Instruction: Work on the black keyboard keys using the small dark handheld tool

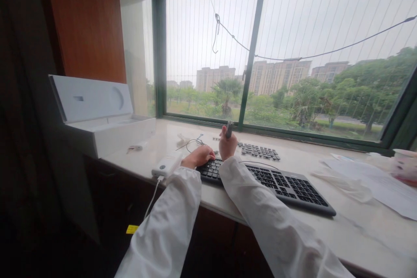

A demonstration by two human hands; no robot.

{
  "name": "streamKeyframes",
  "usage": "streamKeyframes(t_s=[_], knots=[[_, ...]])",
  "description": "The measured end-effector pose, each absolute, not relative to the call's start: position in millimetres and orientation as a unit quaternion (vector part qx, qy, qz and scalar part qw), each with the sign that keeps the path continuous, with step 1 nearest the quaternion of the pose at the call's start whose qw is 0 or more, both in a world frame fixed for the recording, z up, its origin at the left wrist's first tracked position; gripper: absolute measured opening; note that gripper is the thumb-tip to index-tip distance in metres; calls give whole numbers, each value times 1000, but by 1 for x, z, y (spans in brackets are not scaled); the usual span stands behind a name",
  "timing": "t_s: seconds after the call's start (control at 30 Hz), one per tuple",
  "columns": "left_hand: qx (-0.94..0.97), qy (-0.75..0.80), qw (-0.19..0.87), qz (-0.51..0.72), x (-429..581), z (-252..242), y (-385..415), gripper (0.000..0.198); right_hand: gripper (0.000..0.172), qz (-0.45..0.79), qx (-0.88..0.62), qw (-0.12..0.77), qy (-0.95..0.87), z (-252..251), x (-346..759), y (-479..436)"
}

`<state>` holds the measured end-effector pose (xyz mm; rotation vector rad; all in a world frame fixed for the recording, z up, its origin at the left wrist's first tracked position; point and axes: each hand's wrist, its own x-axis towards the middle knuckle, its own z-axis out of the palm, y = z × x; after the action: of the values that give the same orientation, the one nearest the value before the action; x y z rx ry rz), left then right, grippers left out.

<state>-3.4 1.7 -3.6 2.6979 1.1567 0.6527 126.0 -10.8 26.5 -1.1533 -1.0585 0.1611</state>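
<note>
Head view, looking forward and down onto a pale stone windowsill (pixel 342 230). The left hand (pixel 198 157), in a white sleeve (pixel 163 226), lies curled over the left end of a black computer keyboard (pixel 276 184); whether it grips anything cannot be told. The right hand (pixel 228 147), in a matching sleeve (pixel 273 221), is raised just behind the keyboard, clenched around a dark pen-shaped object (pixel 229 129) of uncertain kind.

Loose black keycaps (pixel 259 151) lie in rows just behind the keyboard. To the keyboard's left are a white charging unit (pixel 167 166) with a white cable (pixel 152 195), a tangle of thin wires (pixel 192 143), a small metallic item (pixel 134 148), and, farthest off, an open white box (pixel 107 137) with its lid upright. To its right lie crumpled white plastic (pixel 342 186) and paper sheets (pixel 374 180). Behind the keyboard stands a green-framed window (pixel 253 47).
</note>
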Motion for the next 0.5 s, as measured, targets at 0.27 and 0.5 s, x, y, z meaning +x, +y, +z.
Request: streamKeyframes(t_s=[0.27, 0.5], knots=[[896, 409, 53, 163, 0, 0, -7, 19, 47, 56, -587, 637, -497, 21, 154, -3], [910, 381, -60, 153, 1, 5, -11, 18, 49, 81, -584, 623, -513, 18, 152, -1]])
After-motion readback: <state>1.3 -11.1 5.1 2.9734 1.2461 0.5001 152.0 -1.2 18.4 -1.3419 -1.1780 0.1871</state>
